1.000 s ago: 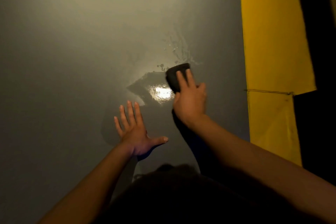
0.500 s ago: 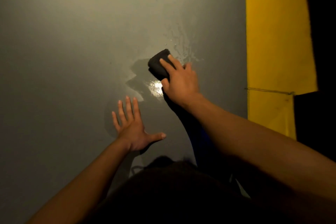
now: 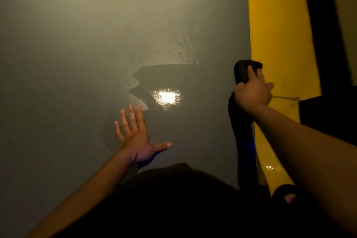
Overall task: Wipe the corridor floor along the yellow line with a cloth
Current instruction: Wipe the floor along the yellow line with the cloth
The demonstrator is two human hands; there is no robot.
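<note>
A dark folded cloth (image 3: 242, 72) lies on the grey corridor floor (image 3: 77, 44), right at the left edge of the yellow line (image 3: 278, 25). My right hand (image 3: 253, 92) grips the cloth from behind, fingers over its top and thumb on its left side. Flat on the floor lower down rests my left hand (image 3: 136, 137), fingers spread, holding nothing. Between the hands spreads a dark wet patch (image 3: 173, 75) with a bright reflection (image 3: 167, 96).
Right of the yellow line runs a black strip (image 3: 328, 25). A thin cord or crack (image 3: 286, 98) crosses the line by my right hand. Streaky droplets (image 3: 185, 52) mark the floor above the wet patch. A sandalled foot (image 3: 287, 194) shows at lower right.
My right hand has swept the cloth to the right, from the middle of the wet patch to the edge of the yellow line. The left hand has stayed planted on the floor.
</note>
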